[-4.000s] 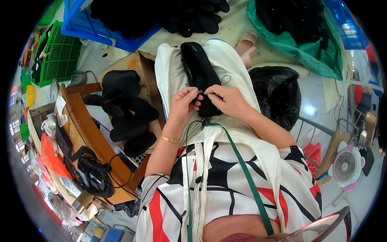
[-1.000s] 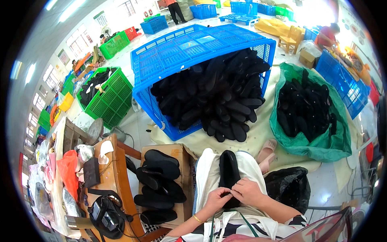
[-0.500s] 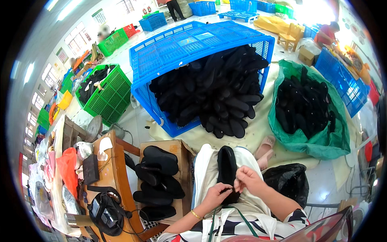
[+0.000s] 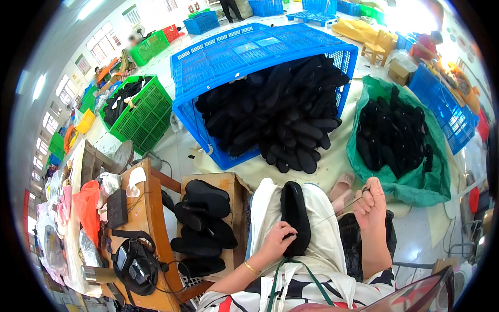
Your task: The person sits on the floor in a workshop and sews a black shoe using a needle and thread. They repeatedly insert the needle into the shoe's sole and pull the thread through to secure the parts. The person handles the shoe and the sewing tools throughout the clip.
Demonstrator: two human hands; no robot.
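A black cloth shoe [image 4: 295, 208] lies lengthwise on my lap, over pale cloth [image 4: 327, 239]. My left hand [image 4: 276, 241] is closed on the lower left edge of its opening, thumb and fingers pinched together. Out to the right and raised, my right hand [image 4: 370, 204] has its fingers closed on a dark thread [image 4: 332, 214], which runs taut from the shoe's edge. I cannot make out whether a needle is in those fingers too. Several more black shoes [image 4: 207, 200] rest on a cardboard box [image 4: 240, 200] left of my lap.
Ahead, a tipped blue crate [image 4: 260, 47] spills black shoes. A green sack [image 4: 436, 182] with dark pieces stands right, a black plastic bag [image 4: 352, 244] nearer me. A green crate [image 4: 140, 122] and a wooden table [image 4: 150, 218] with a black bag [image 4: 138, 268] are left.
My right hand has moved from the shoe up and to the right, drawing the thread out long. My left hand stays at the shoe's edge, slightly higher.
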